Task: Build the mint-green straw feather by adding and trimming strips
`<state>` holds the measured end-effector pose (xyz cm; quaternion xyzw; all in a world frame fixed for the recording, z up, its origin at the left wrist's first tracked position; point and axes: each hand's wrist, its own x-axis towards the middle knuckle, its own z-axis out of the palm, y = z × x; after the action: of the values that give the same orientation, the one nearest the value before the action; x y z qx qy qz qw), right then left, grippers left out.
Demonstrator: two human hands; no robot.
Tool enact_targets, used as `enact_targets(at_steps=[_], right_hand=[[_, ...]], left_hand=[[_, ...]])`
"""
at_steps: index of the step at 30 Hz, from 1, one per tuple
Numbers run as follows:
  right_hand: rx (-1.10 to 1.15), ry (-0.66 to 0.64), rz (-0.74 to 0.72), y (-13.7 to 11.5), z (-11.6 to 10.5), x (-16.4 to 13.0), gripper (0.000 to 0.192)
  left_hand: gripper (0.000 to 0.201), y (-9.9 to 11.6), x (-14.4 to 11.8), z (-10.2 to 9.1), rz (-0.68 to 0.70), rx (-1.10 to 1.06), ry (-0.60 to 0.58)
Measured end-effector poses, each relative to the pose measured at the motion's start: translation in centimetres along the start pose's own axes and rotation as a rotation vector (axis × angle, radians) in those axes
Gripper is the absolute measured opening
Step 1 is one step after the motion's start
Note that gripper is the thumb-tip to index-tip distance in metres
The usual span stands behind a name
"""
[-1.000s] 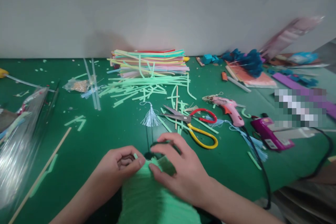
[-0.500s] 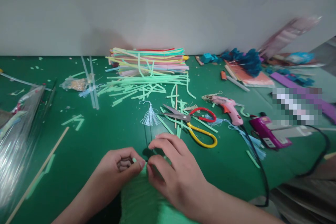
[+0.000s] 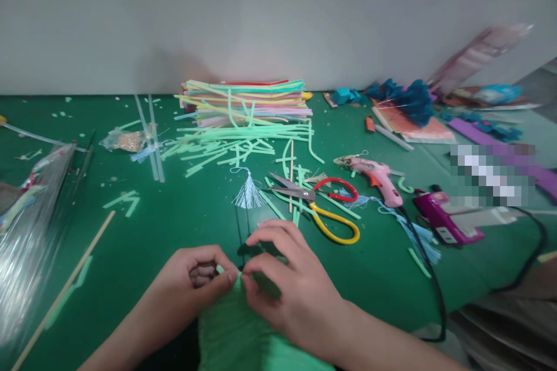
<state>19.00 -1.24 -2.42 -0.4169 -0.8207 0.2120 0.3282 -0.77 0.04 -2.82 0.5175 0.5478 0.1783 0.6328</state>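
Left hand [image 3: 198,278] and right hand [image 3: 287,290] pinching green pleated piece [image 3: 235,336], scissors [image 3: 317,200] beyond

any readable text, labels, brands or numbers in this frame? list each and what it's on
None can be read.
Pixelated patch at right: masked, nothing legible.
Purple device: pale marks on its side, too small to read.
Pink glue gun, scissors, bundle of straws: no print visible.
Green piece pinched by the left hand and right hand: plain.
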Motion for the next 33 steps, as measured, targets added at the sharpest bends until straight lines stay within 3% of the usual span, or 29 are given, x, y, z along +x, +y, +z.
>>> enact_targets(at_steps=[4,6,8,10,12,21,27,33], right_hand=[[0.193,0.148,0.333,0.4,-1.4,-0.5,0.032],[0.356,0.06,0.507,0.9,-2.1,-0.5,0.037],[0.545,-0.146,0.606,1.2,-2.5,-0.3,0.037],[0.642,-0.327,0.628,1.4,-2.6,0.1,0.028],[0.643,-0.399,0.634,1.3,-2.4,0.4,0.017],[0.7,-0.387,0.658,0.8,-1.7,0.7,0.012],[0.675,-0.409,0.64,0.8,-1.6,0.4,0.014],[0.685,-0.406,0.609,0.7,-1.4,0.2,0.011]], left_hand=[[0.024,0.1,-0.2,0.1,0.008,0.031,0.027],[0.022,0.3,-0.3,0.2,0.029,0.055,0.029],[0.02,0.5,-0.4,0.4,0.055,0.085,0.032],[0.018,0.6,-0.5,0.6,0.074,0.102,0.038],[0.017,0.6,-0.6,0.9,0.086,0.118,0.018],[0.01,0.0,-0.9,1.3,0.127,0.243,-0.081],[0.011,0.6,-1.1,1.4,0.101,0.331,-0.059],[0.011,0.8,-1.2,1.7,0.083,0.286,-0.039]])
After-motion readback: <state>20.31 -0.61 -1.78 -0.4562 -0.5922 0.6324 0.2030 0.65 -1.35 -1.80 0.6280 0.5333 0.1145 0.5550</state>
